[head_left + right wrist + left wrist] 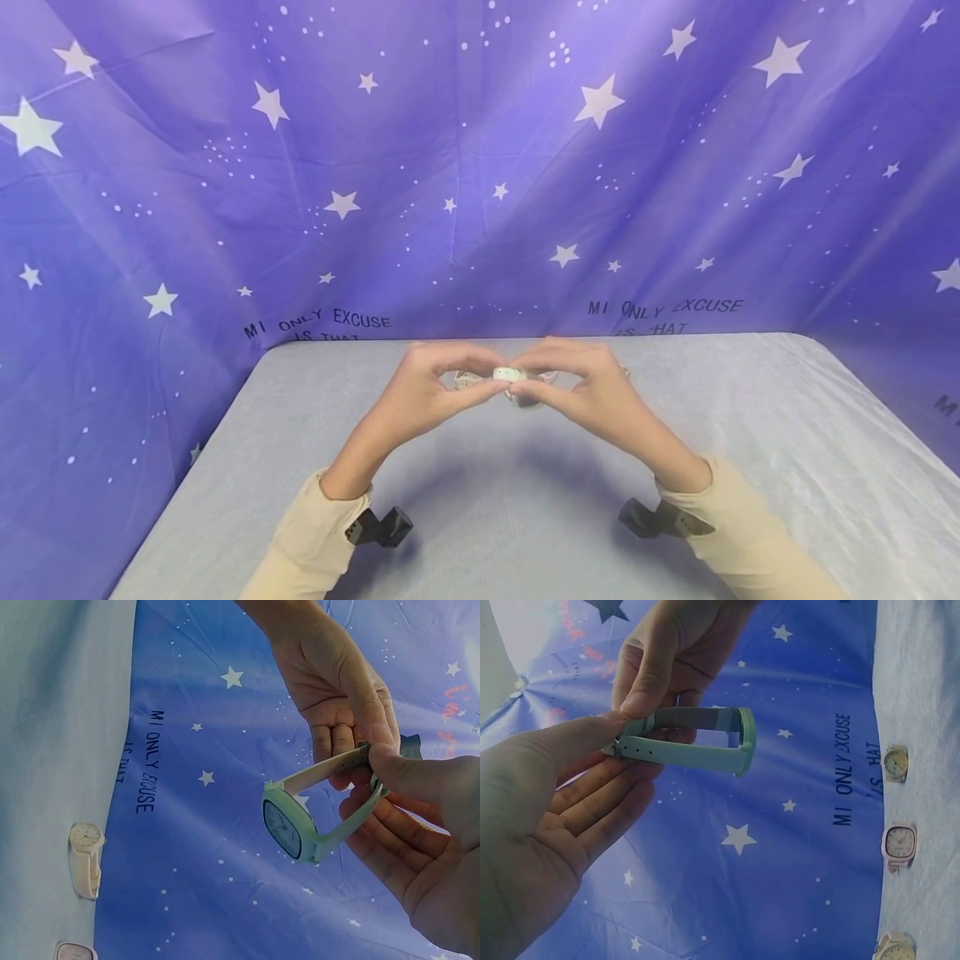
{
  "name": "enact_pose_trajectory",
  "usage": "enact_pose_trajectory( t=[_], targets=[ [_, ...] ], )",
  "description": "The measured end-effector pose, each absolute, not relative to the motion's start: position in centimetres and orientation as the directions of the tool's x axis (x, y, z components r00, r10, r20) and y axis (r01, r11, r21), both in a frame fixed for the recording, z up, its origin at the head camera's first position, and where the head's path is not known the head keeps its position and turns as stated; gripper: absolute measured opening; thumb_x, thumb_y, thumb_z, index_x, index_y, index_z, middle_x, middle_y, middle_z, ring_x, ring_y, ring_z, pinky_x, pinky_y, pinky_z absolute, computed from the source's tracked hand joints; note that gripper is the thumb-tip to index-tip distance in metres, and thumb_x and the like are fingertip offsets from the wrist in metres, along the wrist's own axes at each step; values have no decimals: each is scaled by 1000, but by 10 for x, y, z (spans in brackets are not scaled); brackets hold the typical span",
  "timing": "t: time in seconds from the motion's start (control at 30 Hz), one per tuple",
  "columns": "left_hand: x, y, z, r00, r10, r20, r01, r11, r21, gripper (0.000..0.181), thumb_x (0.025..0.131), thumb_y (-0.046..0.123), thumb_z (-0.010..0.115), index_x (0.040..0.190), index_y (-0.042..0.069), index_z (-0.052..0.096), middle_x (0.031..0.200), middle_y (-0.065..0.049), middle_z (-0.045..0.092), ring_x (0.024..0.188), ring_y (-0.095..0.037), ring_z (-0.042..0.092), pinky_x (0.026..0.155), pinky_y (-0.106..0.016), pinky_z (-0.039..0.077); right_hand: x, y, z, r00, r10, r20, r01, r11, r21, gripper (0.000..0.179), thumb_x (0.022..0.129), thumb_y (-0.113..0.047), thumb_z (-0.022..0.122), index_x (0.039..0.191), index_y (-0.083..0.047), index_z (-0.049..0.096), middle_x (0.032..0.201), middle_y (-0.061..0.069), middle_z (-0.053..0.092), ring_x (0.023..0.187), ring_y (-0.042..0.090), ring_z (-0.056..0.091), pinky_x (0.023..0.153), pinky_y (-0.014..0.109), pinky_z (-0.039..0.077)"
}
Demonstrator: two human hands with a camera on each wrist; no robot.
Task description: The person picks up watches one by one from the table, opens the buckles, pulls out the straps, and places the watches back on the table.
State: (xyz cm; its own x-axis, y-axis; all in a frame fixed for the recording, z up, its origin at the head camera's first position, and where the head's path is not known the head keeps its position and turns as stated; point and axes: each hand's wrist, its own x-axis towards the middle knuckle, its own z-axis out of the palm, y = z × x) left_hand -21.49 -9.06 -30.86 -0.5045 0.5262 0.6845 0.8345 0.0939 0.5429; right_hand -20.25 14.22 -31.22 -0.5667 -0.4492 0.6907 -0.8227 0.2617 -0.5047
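A pale green wristwatch (294, 825) is held up between both hands above the table, its strap bent into a loop. My left hand (423, 383) pinches one end of the strap between thumb and fingers. The right hand (592, 383) pinches the strap right beside it, the thumbs close together. In the left wrist view, a metal buckle (617, 746) and a holed strap end (649, 751) show at the left thumb. The watch case hangs at the far end of the loop, away from the fingertips. The other fingers of both hands lie loosely behind the strap.
On the grey cloth-covered table (510, 517) lie several more watches, among them a cream one (86, 836), a pink square one (900, 841) and a yellowish one (895, 763). Behind the table hangs a purple star-printed curtain (480, 167). Each wrist carries a black camera (390, 527).
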Motion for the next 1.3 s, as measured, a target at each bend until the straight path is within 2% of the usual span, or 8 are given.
enact_pose_trajectory(
  t=[0.1,0.33,0.43,0.7,0.87,1.07,1.3],
  targets=[
    [-215,-91,-309,-507,531,679,833,100,544,20,86,3,79,105,6,77,102,-7,79,89,-13,76,82,-28,63,-202,142,-312,-576,-452,681,-816,264,-514,26,82,0,81,107,-8,78,100,4,79,84,9,73,83,28,61],
    [-214,-92,-308,-546,532,647,808,130,575,18,87,3,78,104,5,73,99,-7,78,91,-14,77,83,-26,62,-201,141,-311,-628,-470,620,-746,139,-651,25,84,2,78,108,-6,77,105,9,78,81,17,77,71,32,64],
    [-213,-91,-308,-554,528,644,800,124,587,18,87,1,77,104,4,72,99,-8,78,91,-14,77,83,-27,63,-201,142,-310,-637,-470,610,-729,111,-676,25,85,4,77,109,-3,76,107,12,78,83,19,77,73,34,65],
    [-208,-92,-306,-626,495,603,728,93,679,21,86,-4,74,104,3,66,99,-12,75,88,-16,75,78,-32,64,-202,145,-308,-687,-472,553,-651,59,-757,26,87,6,74,111,0,74,103,14,77,78,30,76,69,39,65],
    [-208,-90,-306,-610,494,620,745,90,661,23,85,-3,77,105,4,68,98,-10,76,88,-14,76,78,-35,64,-199,144,-307,-688,-464,558,-659,79,-748,24,86,4,75,110,-3,75,103,11,77,79,30,76,70,37,65],
    [-209,-89,-307,-561,500,660,794,100,600,23,84,0,79,106,4,72,99,-9,78,87,-13,76,81,-32,64,-198,142,-308,-651,-453,609,-725,133,-676,26,84,5,78,107,-5,77,104,10,78,80,18,77,70,33,65],
    [-208,-90,-306,-598,494,631,757,91,647,21,87,-2,77,106,5,70,99,-9,77,88,-14,76,82,-31,63,-198,143,-308,-654,-439,616,-739,196,-644,24,85,-1,79,107,-10,78,107,3,78,91,13,76,84,31,63]
  ],
)
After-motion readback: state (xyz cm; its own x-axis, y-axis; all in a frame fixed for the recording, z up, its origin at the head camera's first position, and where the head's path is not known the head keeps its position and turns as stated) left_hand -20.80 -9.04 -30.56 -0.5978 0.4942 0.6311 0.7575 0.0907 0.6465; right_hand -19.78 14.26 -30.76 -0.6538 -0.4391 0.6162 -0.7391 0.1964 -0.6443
